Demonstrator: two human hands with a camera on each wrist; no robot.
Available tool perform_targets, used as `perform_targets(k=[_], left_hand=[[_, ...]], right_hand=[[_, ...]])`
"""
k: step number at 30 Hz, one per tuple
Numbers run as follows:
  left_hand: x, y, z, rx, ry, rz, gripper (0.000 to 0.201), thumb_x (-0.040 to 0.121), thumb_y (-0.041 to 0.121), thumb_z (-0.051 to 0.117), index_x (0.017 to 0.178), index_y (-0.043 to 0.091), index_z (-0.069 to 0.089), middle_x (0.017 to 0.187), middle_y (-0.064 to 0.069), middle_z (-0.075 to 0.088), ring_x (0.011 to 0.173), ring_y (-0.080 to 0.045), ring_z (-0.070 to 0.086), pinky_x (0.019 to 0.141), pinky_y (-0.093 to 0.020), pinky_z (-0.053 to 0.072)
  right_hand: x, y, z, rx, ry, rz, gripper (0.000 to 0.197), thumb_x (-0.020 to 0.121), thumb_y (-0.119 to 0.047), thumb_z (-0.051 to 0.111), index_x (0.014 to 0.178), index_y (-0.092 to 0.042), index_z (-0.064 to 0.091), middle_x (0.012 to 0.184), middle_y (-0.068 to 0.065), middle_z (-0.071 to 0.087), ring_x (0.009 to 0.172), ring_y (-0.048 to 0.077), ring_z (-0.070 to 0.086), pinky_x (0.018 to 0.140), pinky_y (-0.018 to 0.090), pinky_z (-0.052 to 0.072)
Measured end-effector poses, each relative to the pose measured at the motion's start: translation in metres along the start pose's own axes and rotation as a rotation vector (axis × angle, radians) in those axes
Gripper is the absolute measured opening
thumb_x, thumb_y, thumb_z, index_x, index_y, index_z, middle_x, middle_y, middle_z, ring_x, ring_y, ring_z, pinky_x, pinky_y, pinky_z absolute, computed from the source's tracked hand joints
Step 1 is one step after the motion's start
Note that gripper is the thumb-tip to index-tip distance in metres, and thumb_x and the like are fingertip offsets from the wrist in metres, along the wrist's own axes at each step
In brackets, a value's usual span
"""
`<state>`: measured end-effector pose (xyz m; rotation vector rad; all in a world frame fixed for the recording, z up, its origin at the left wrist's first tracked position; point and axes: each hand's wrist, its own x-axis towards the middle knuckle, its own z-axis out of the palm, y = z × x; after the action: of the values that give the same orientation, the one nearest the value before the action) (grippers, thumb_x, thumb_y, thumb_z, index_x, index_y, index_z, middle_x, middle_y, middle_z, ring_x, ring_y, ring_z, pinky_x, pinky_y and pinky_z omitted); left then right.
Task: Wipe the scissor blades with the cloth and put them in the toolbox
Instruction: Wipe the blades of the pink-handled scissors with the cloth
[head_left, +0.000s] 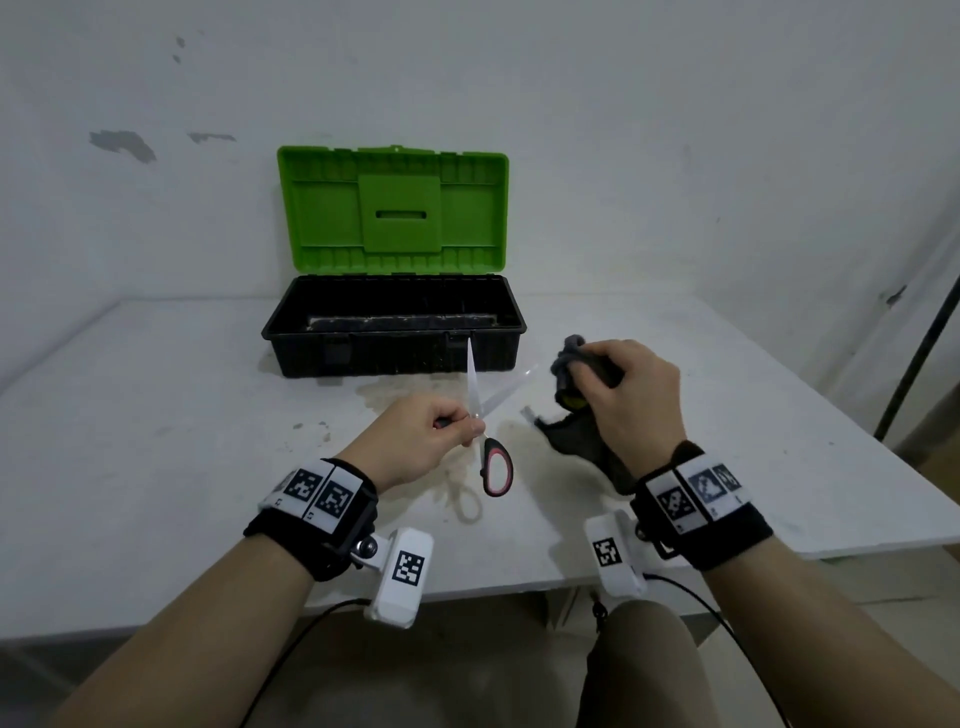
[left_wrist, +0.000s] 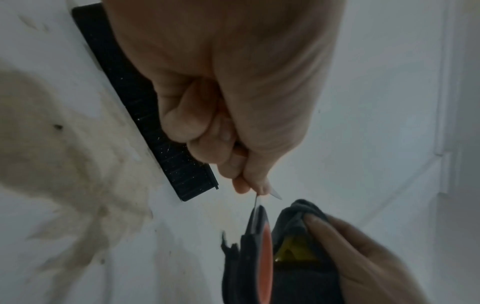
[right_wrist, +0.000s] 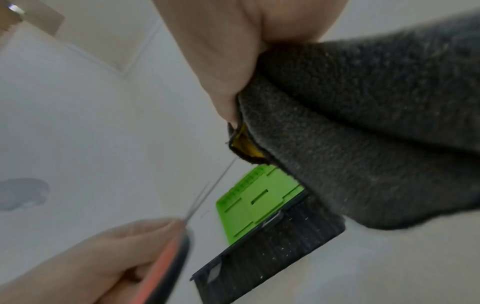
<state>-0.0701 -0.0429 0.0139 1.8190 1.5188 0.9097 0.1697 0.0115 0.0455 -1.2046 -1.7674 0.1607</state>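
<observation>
My left hand (head_left: 441, 428) grips one handle of the scissors (head_left: 496, 465) above the table, blades spread apart. One blade (head_left: 471, 376) points up toward the toolbox, the other angles right toward the cloth. The free red-and-black handle loop hangs below my fingers (left_wrist: 226, 156). My right hand (head_left: 618, 384) bunches the dark grey cloth (head_left: 576, 441), which has a yellow patch (right_wrist: 245, 144), just right of the blades and apart from them. The black toolbox (head_left: 395, 353) stands behind with its green lid (head_left: 392, 208) raised. In the right wrist view the cloth (right_wrist: 363, 123) fills the upper right.
The white table (head_left: 156, 441) carries brownish stains near the toolbox front and under the scissors. Its front edge runs just below my wrists and its right edge slants off past my right hand. A dark pole (head_left: 919, 353) leans at the far right.
</observation>
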Motion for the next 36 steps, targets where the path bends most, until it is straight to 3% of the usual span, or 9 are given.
perform_targets(k=[4,7,13,16,18,20,25,32,36], left_hand=[[0.005,0.003,0.003,0.024,-0.008,0.0,0.03,0.096,0.04,0.065,0.07,0.025,0.067,0.058,0.014,0.055,0.05,-0.001,0.045,0.058,-0.023,0.041],[0.006,0.005,0.008,0.05,-0.032,0.039,0.033,0.096,0.038,0.066,0.066,0.022,0.063,0.055,0.014,0.053,0.051,-0.002,0.046,0.058,-0.023,0.041],[0.001,-0.002,0.004,0.107,-0.046,0.048,0.035,0.096,0.037,0.065,0.07,0.014,0.065,0.055,0.016,0.053,0.051,-0.002,0.046,0.058,-0.02,0.039],[0.0,-0.004,0.003,0.071,-0.036,-0.001,0.034,0.097,0.038,0.064,0.069,0.019,0.066,0.062,0.001,0.057,0.05,-0.005,0.044,0.056,-0.022,0.041],[0.0,-0.003,0.003,0.055,-0.015,-0.029,0.032,0.097,0.038,0.064,0.071,0.02,0.067,0.063,0.002,0.055,0.05,-0.005,0.043,0.056,-0.021,0.04],[0.002,-0.001,0.005,0.03,-0.014,-0.044,0.032,0.097,0.039,0.064,0.072,0.02,0.068,0.062,0.003,0.052,0.05,-0.007,0.042,0.055,-0.023,0.039],[0.006,0.003,0.011,0.004,-0.041,-0.015,0.033,0.095,0.039,0.066,0.069,0.019,0.065,0.065,-0.008,0.057,0.055,-0.011,0.047,0.058,-0.033,0.041],[0.0,0.001,0.005,0.057,-0.06,-0.036,0.034,0.097,0.038,0.065,0.073,0.014,0.067,0.056,0.011,0.051,0.048,-0.002,0.044,0.054,-0.021,0.04],[-0.002,-0.001,0.006,0.002,-0.06,-0.134,0.025,0.097,0.036,0.064,0.085,0.015,0.067,0.063,0.008,0.049,0.05,-0.005,0.043,0.052,-0.021,0.039]], right_hand=[[-0.022,-0.025,0.01,0.042,-0.065,-0.178,0.011,0.079,-0.018,0.074,0.09,-0.018,0.074,0.082,-0.004,0.068,0.076,0.008,0.06,0.073,0.008,0.04],[-0.026,-0.026,0.023,0.046,-0.132,-0.199,0.013,0.079,-0.018,0.074,0.092,-0.016,0.074,0.083,-0.001,0.067,0.075,0.008,0.059,0.071,0.004,0.037],[-0.004,0.001,0.02,-0.064,-0.068,-0.021,0.013,0.083,-0.02,0.069,0.094,-0.014,0.074,0.087,0.005,0.068,0.083,0.021,0.062,0.076,0.019,0.038],[0.001,0.009,0.008,-0.049,0.014,0.017,0.011,0.083,-0.021,0.069,0.092,-0.017,0.073,0.087,0.003,0.069,0.083,0.018,0.062,0.074,0.016,0.036],[-0.006,-0.001,0.004,0.003,0.036,-0.058,0.009,0.082,-0.02,0.07,0.091,-0.017,0.073,0.085,0.0,0.069,0.08,0.014,0.061,0.074,0.017,0.041],[-0.018,-0.016,0.009,0.038,-0.014,-0.142,0.01,0.08,-0.017,0.072,0.09,-0.017,0.074,0.083,-0.001,0.068,0.078,0.012,0.061,0.075,0.021,0.045],[-0.035,-0.023,0.032,0.079,-0.168,-0.201,0.013,0.08,-0.016,0.074,0.093,-0.014,0.074,0.085,0.0,0.066,0.076,0.01,0.061,0.072,0.005,0.04],[-0.006,-0.002,0.027,-0.04,-0.088,-0.046,0.012,0.083,-0.021,0.07,0.093,-0.016,0.074,0.086,0.003,0.067,0.079,0.017,0.061,0.076,0.021,0.042],[0.005,0.009,0.013,-0.055,-0.072,0.026,0.013,0.084,-0.025,0.068,0.094,-0.02,0.073,0.092,0.001,0.071,0.088,0.018,0.063,0.084,0.031,0.047]])
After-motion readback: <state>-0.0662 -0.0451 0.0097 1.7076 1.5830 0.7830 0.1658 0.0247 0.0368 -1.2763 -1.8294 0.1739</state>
